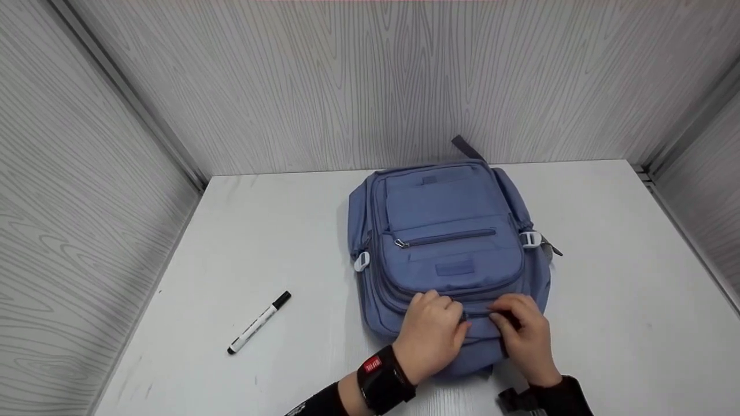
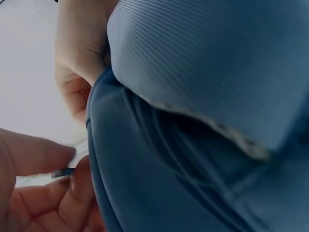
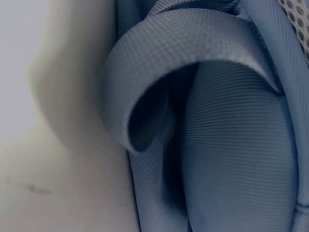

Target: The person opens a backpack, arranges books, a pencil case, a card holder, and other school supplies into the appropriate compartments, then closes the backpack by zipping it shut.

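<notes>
A blue backpack (image 1: pixel 448 202) lies front up. My left hand (image 1: pixel 430 332) is at its lower front pocket, beside the zipper. In the left wrist view, a near thumb and fingers (image 2: pixel 41 157) pinch a small dark tab (image 2: pixel 62 172), which looks like a zipper pull. Just to the right, my right hand (image 1: pixel 526 332) pinches the pocket's fabric edge between thumb and index finger. The farther hand (image 2: pixel 79 58) in the left wrist view grips the same blue fabric (image 2: pixel 135 159). A webbing strap (image 3: pixel 183 38) loops across the right wrist view, where no fingers show.
A black-capped white marker (image 1: pixel 259 323) lies on the white table (image 1: pixel 277 231) left of the backpack. White buckles (image 1: pixel 530 240) sit at the bag's sides. Behind the table stands a wood-grain panel (image 1: pixel 324 86), with more panels at both sides.
</notes>
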`<state>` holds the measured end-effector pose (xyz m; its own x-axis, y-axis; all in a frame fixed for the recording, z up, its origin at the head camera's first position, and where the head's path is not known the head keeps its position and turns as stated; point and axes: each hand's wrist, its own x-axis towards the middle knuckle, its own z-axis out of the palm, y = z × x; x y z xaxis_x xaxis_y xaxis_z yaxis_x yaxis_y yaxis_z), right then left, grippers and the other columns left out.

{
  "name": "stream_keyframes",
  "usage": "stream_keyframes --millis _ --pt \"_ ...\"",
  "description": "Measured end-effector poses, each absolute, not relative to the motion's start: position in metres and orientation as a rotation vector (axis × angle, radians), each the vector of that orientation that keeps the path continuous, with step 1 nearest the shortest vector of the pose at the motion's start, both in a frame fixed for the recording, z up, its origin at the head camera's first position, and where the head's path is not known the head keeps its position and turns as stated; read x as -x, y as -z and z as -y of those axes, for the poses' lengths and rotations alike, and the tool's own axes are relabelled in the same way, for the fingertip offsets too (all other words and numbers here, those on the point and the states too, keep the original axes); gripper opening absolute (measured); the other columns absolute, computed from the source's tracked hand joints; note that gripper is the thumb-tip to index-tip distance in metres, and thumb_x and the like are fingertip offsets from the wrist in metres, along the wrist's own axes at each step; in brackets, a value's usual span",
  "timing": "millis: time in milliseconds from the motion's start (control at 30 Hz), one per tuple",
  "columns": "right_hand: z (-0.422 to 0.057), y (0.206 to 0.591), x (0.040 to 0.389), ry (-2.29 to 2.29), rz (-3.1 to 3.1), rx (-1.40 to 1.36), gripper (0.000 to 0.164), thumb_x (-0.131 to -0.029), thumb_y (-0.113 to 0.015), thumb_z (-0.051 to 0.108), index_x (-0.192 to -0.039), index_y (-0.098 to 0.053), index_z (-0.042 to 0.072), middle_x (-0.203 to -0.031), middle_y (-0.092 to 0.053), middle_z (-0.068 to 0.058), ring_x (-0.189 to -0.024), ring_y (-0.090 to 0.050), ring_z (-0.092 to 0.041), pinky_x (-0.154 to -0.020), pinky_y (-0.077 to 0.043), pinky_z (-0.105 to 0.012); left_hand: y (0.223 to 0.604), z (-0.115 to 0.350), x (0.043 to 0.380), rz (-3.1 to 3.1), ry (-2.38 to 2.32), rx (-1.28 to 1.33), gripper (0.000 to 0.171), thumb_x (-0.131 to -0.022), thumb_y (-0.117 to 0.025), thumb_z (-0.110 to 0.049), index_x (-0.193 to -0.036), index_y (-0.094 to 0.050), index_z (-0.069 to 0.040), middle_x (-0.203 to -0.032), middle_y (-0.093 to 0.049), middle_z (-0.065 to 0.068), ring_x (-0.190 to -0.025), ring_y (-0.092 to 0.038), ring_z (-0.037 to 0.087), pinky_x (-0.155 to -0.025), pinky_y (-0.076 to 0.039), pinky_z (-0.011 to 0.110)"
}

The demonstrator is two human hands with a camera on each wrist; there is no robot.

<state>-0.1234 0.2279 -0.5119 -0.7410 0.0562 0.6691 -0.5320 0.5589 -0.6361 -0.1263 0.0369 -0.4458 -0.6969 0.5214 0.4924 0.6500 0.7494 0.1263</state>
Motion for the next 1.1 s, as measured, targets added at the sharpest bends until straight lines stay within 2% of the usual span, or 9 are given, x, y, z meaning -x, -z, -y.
stream_keyframes --millis 133,300,367,500,633,833,1100 --pt "-0.229 0.508 0.121 -1.158 2.176 -0.395 0.031 -0.07 -0.074 -0.02 -0.089 -0.072 0.005 -0.091 -0.067 -0.011 -0.095 -0.054 0.0 -0.086 -0.04 -0.007 0.448 -0.028 0.127 2.513 0.436 0.907 0.017 -0.086 -0.073 -0.036 -0.089 -0.072 -0.019 -0.083 -0.068 -0.006 -0.075 -0.057 0.013 -0.068 -0.04 0.024" --pt "-0.227 0.497 0.116 -1.142 2.213 -0.421 0.032 -0.073 -0.072 -0.018 -0.097 -0.072 0.004 -0.097 -0.067 -0.011 -0.1 -0.054 -0.001 -0.092 -0.037 -0.008 0.447 -0.015 0.132 2.522 0.456 0.859 0.011 -0.085 -0.075 -0.028 -0.086 -0.072 -0.017 -0.079 -0.065 -0.005 -0.072 -0.053 0.012 -0.068 -0.039 0.024" --pt "-0.223 0.491 0.115 -1.104 2.245 -0.417 0.03 -0.074 -0.073 -0.013 -0.098 -0.072 0.004 -0.098 -0.067 -0.01 -0.099 -0.055 -0.007 -0.092 -0.037 -0.015 0.445 -0.01 0.135 2.519 0.449 0.817 0.007 -0.084 -0.075 -0.023 -0.085 -0.072 -0.017 -0.077 -0.063 -0.005 -0.071 -0.051 0.013 -0.067 -0.038 0.024" --pt "-0.212 0.478 0.113 -0.933 2.365 -0.373 0.026 -0.074 -0.081 0.004 -0.098 -0.072 0.005 -0.098 -0.067 -0.01 -0.094 -0.057 -0.022 -0.086 -0.038 -0.036 0.444 -0.001 0.141 2.511 0.398 0.747 0.009 -0.081 -0.077 -0.017 -0.088 -0.072 -0.015 -0.08 -0.062 -0.003 -0.074 -0.052 0.013 -0.067 -0.037 0.024" --pt "-0.2 0.47 0.113 -0.784 2.476 -0.305 0.023 -0.074 -0.084 0.014 -0.092 -0.073 0.006 -0.092 -0.066 -0.008 -0.087 -0.057 -0.027 -0.08 -0.039 -0.049 0.45 0.005 0.142 2.517 0.343 0.733 0.015 -0.079 -0.079 -0.019 -0.092 -0.072 -0.014 -0.088 -0.062 -0.001 -0.081 -0.054 0.015 -0.07 -0.042 0.027" --pt "-0.193 0.466 0.113 -0.805 2.52 -0.263 0.017 -0.074 -0.083 0.005 -0.083 -0.069 0.011 -0.083 -0.063 -0.003 -0.08 -0.056 -0.022 -0.077 -0.036 -0.044 0.462 0.007 0.146 2.466 0.23 0.723 0.023 -0.077 -0.08 -0.024 -0.096 -0.071 -0.014 -0.097 -0.065 0.001 -0.088 -0.059 0.018 -0.075 -0.048 0.031" --pt "-0.191 0.467 0.112 -0.924 2.484 -0.322 0.022 -0.073 -0.081 0.001 -0.077 -0.064 0.014 -0.079 -0.063 0.005 -0.079 -0.056 -0.015 -0.079 -0.035 -0.039 0.469 0.006 0.158 2.351 0.095 0.752 0.014 -0.079 -0.072 -0.014 -0.092 -0.073 -0.016 -0.091 -0.069 -0.003 -0.085 -0.063 0.014 -0.076 -0.051 0.029"
